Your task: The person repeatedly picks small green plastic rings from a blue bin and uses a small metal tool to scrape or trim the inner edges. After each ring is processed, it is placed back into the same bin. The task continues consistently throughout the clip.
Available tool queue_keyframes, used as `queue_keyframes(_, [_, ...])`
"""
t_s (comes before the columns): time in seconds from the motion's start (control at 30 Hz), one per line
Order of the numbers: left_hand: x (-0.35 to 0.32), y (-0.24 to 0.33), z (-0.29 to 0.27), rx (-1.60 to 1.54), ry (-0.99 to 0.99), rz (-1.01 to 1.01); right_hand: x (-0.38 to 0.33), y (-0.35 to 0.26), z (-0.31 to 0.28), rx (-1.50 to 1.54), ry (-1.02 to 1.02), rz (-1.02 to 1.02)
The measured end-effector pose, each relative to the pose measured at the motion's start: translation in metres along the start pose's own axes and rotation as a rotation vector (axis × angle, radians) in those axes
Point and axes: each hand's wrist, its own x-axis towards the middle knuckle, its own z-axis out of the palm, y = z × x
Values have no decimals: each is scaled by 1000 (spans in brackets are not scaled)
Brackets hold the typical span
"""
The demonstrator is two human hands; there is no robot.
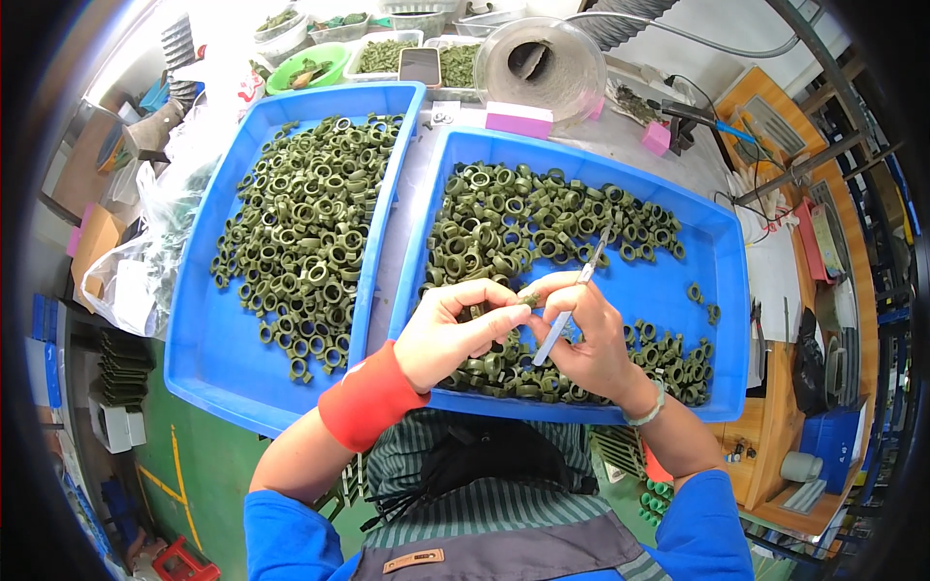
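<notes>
Over the right blue tray (731, 290), my two hands meet at chest height. My left hand (460, 329), with a red wristband, is closed, pinching a small dark green ring (529, 300) between thumb and fingers. My right hand (596, 339) is closed around a craft knife (555, 334) with a slim pale-blue handle; its blade points up and away from me. The right fingertips also come close to the ring, and whether they touch it cannot be made out. Beneath the hands lie many loose green rings (484, 247), heaped along the tray's far, left and near sides.
To the left, another blue tray (228, 373) holds a large heap of similar green rings (320, 208). Behind the trays stand a pink block (519, 118), a phone (419, 67), a green bowl (308, 66) and a wide translucent funnel-like vessel (542, 73). Plastic bags (145, 261) lie at the left.
</notes>
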Motion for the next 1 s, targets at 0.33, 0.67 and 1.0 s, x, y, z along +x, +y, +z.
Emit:
queue_keyframes(0.33, [2,-4,-1,-189,9,-67,-3,6,3,264,8,209])
queue_keyframes(0.67, [3,-6,-3,-143,6,-64,-3,5,0,312,-44,263])
queue_keyframes(1.0, [3,-3,1,8,82,-53,-5,6,-3,351,-110,345])
